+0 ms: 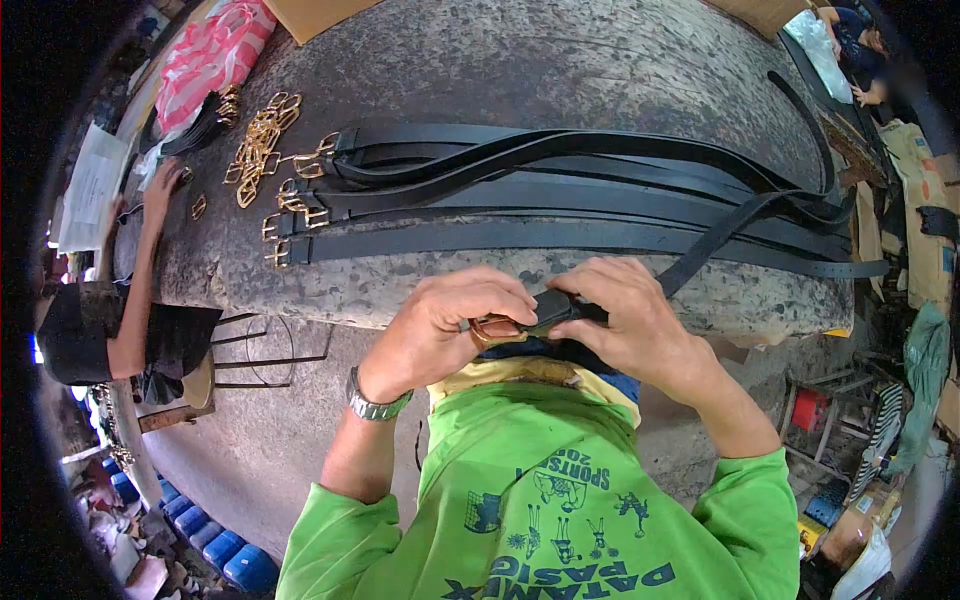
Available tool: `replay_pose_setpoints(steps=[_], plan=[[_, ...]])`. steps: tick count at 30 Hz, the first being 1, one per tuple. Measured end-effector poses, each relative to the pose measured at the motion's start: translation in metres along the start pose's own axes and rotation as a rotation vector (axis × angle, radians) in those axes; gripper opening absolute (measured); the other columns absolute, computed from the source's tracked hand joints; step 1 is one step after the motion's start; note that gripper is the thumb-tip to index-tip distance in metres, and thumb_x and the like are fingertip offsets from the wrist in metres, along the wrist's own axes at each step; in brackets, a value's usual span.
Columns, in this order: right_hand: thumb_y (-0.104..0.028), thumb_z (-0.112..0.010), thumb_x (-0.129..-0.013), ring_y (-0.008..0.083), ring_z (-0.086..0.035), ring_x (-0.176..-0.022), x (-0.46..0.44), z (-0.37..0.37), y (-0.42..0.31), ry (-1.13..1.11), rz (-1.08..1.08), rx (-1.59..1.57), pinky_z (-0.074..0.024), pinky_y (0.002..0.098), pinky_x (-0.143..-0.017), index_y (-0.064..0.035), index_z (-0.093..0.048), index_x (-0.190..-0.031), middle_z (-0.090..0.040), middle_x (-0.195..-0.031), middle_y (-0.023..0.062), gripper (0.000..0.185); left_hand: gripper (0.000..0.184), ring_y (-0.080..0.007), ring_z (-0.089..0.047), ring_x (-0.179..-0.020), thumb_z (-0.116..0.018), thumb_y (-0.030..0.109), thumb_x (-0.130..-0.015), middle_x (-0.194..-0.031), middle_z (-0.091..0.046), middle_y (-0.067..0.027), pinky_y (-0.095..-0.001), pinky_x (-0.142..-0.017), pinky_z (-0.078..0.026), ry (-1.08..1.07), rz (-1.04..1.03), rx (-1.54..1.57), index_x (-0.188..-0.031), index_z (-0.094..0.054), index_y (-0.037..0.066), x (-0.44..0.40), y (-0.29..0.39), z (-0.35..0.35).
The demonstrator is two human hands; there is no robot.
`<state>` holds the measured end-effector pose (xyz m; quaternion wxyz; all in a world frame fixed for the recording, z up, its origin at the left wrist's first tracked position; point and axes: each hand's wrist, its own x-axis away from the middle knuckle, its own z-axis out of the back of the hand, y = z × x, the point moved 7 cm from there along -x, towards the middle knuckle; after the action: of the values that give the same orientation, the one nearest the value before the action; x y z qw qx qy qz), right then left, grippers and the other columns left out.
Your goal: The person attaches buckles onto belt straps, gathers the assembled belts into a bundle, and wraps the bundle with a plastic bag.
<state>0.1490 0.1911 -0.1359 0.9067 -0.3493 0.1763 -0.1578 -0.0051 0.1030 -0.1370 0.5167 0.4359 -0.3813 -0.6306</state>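
Observation:
Near the table's front edge, my left hand (450, 318) is closed on a gold buckle (498, 329) at the end of a black belt. My right hand (625, 315) pinches the same belt (548, 310) just right of the buckle. From my right hand the strap runs up and right across the table. Beyond my hands, several black belts (480, 238) lie side by side with gold buckles (290, 215) at their left ends. A pile of loose gold buckles (262, 145) sits farther left, with a single small one (199, 207) below it.
A co-worker's arm (145, 250) reaches onto the dark table (400, 75) at left, beside a pink-striped bag (213, 62). Another person (860, 50) is at the far right. Cardboard (315, 15) lies at the back edge. Blue containers (245, 565) stand on the floor at lower left.

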Motion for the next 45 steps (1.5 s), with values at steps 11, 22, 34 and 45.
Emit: replay_pose_setpoints(steps=[11,22,34,45], plan=[[-0.03,-0.082,-0.084,0.0352,-0.066,-0.105,0.004,-0.008,0.006,-0.187,-0.277,-0.408,-0.0516,0.043,-0.092,0.0008,-0.064,-0.122,-0.067,-0.112,0.0197,0.052,0.026,-0.027,-0.073,-0.101,-0.086,0.011,-0.078,-0.111,-0.075,-0.0095,-0.0372,-0.083,-0.058,-0.004,-0.072,-0.063,-0.101,-0.075,0.009,0.001,0.016,0.002],[-0.027,-0.084,-0.081,0.0317,-0.067,-0.102,0.008,-0.009,0.006,-0.206,-0.248,-0.419,-0.0521,0.0412,-0.091,0.0005,-0.066,-0.118,-0.069,-0.106,0.017,0.049,0.022,-0.0238,-0.073,-0.092,-0.084,0.008,-0.076,-0.105,-0.076,-0.0058,-0.0353,-0.078,-0.057,-0.031,-0.147,-0.191,-0.097,-0.079,0.01,0.0,0.025,0.001],[-0.038,-0.079,-0.086,0.035,-0.062,-0.116,0.017,-0.007,0.002,-0.224,-0.327,-0.329,-0.0439,0.0463,-0.105,-0.0026,-0.068,-0.119,-0.071,-0.112,0.0159,0.05,0.02,-0.0231,-0.072,-0.088,-0.083,0.007,-0.076,-0.1,-0.076,-0.0062,-0.0346,-0.076,-0.057,-0.054,-0.148,-0.197,-0.095,-0.078,0.009,-0.001,0.031,-0.002],[-0.036,-0.085,-0.079,0.0306,-0.064,-0.106,0.007,-0.011,-0.002,-0.222,-0.208,-0.311,-0.0438,0.045,-0.103,-0.0003,-0.071,-0.116,-0.072,-0.105,0.0139,0.053,0.017,-0.0241,-0.072,-0.088,-0.083,0.007,-0.077,-0.099,-0.076,-0.0089,-0.0352,-0.075,-0.057,-0.046,-0.123,-0.129,-0.094,-0.078,0.006,-0.002,0.028,-0.001]])
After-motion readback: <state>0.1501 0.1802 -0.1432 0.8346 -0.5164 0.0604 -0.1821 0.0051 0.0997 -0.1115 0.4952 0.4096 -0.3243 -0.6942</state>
